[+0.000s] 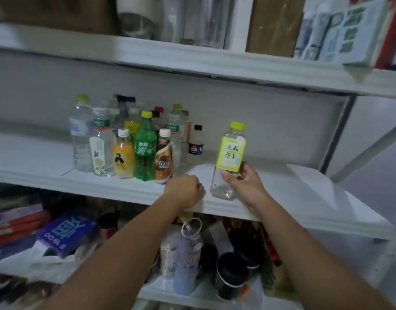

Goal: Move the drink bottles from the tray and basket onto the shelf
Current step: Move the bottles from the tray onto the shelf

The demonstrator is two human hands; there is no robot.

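Observation:
My right hand [241,182] grips a clear bottle with a yellow-green cap and label [230,156], held upright with its base at the front edge of the white middle shelf [282,198]. My left hand [184,190] is curled into a fist on the shelf's front edge, just right of a brown Nescafe bottle [163,161]; nothing shows in it. A cluster of several bottles stands on the shelf to the left, among them a green soda bottle [145,151], an orange one [123,157] and a small Pepsi bottle [196,142].
The upper shelf [192,61] carries boxes, jars and books. The lower shelf holds a purple box [67,231], a lilac water bottle [188,249] and dark jars [230,274]. A grey diagonal brace [367,148] runs at the right. White shelf surface stretches right of the held bottle.

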